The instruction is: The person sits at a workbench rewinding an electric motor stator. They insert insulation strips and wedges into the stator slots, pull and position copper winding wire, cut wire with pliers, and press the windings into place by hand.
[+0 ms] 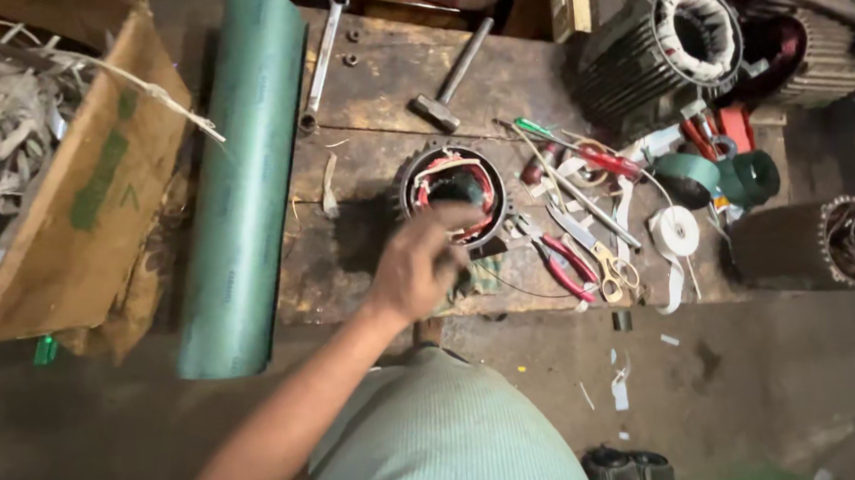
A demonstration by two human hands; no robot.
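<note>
Left hand: the left hand is reaching over the near rim of the motor stator, fingers curled and blurred; I cannot tell whether it is gripping anything.
Right hand: it is not showing in view.
Stator: it is sitting upright on the wooden bench, its red windings facing up.
Just right of it: red-handled pliers and scissors are lying side by side.
Left of it: a green roll is lying lengthwise, next to a cardboard box.
Far side: a hammer and a wrench are resting.

Rough, stained wooden workbench, dull metal motor stator, smooth matt green paper roll, creased cardboard box.
</note>
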